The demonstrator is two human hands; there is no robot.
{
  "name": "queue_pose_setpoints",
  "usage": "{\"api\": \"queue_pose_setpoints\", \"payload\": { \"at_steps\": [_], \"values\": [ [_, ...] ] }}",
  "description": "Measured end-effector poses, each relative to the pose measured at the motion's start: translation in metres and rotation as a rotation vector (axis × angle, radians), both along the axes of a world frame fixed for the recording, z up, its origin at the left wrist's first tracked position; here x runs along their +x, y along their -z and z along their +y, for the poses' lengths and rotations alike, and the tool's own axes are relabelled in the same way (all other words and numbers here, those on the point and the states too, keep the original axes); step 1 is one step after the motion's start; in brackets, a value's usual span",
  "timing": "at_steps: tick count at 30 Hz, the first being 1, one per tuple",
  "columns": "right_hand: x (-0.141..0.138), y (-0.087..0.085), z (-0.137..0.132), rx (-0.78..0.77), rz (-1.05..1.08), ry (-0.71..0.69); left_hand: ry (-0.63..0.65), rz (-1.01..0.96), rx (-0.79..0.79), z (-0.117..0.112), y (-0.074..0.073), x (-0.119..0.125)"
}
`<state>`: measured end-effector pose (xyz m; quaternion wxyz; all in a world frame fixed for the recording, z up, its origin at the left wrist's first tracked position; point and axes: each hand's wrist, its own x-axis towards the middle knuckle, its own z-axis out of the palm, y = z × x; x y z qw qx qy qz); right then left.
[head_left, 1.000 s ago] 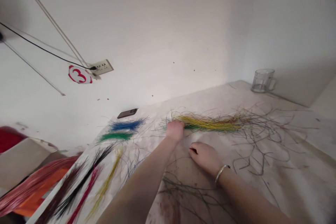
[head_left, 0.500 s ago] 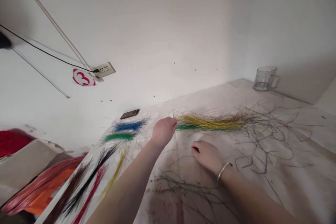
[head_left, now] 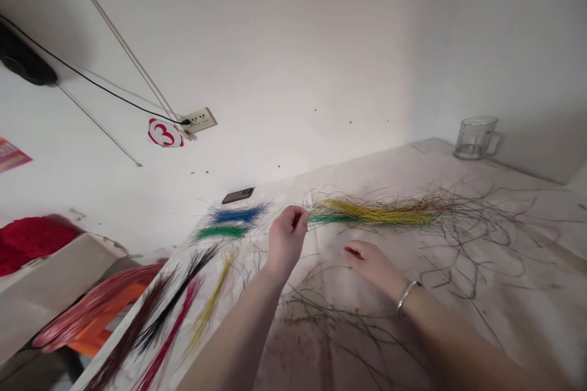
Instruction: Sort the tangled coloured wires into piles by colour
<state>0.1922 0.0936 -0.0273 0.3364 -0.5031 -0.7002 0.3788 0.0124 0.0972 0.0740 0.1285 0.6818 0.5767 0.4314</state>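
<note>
Yellow wires [head_left: 394, 214] lie lengthwise, likely to stay aligned. Left hand [head_left: 287, 235], near their left end, and right hand [head_left: 378, 266], in front, are curled; contents unclear.

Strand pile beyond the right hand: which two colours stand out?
The strand pile is mostly yellow, with green at its left end; best seen in the head view.

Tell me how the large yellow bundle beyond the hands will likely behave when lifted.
The yellow bundle may shed strands, since no tie shows around it. Its right end will probably drag and snag, as it runs into a tangle of loose strands. Single strands look thin, so each is likely light and easily bent.
</note>
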Motion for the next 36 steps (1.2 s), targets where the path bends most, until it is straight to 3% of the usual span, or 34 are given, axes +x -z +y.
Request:
{"api": "queue_pose_setpoints", "payload": {
  "at_steps": [4,7,9,13,16,20,24,27,29,31,36],
  "values": [
    [-0.002,-0.01,-0.011,-0.267,0.641,-0.157,0.151,0.08,-0.09,-0.036,0.006,0.011],
    [0.002,-0.018,-0.017,-0.389,0.901,-0.151,0.266,0.215,-0.195,-0.061,0.015,0.008],
    [0.007,-0.02,-0.016,-0.415,0.979,-0.094,0.279,0.246,-0.243,-0.072,0.022,-0.002],
    [0.018,-0.019,-0.009,-0.422,1.115,0.026,0.185,0.214,-0.288,-0.083,0.032,-0.034],
    [0.026,-0.017,-0.002,-0.423,1.217,0.116,0.133,0.128,-0.362,-0.09,0.034,-0.062],
    [0.037,-0.017,0.008,-0.462,1.365,0.296,0.159,-0.054,-0.504,-0.105,0.032,-0.097],
    [0.044,-0.014,0.016,-0.517,1.42,0.457,0.368,-0.304,-0.579,-0.121,0.028,-0.116],
    [0.042,-0.009,0.019,-0.574,1.377,0.487,0.591,-0.523,-0.533,-0.125,0.025,-0.113],
    [0.039,-0.006,0.019,-0.601,1.349,0.485,0.634,-0.576,-0.513,-0.123,0.025,-0.105],
    [0.036,-0.004,0.019,-0.608,1.333,0.485,0.558,-0.461,-0.561,-0.116,0.028,-0.094],
    [0.035,-0.004,0.017,-0.604,1.3,0.479,0.259,0.19,-0.642,-0.1,0.041,-0.071]
  ]
}}
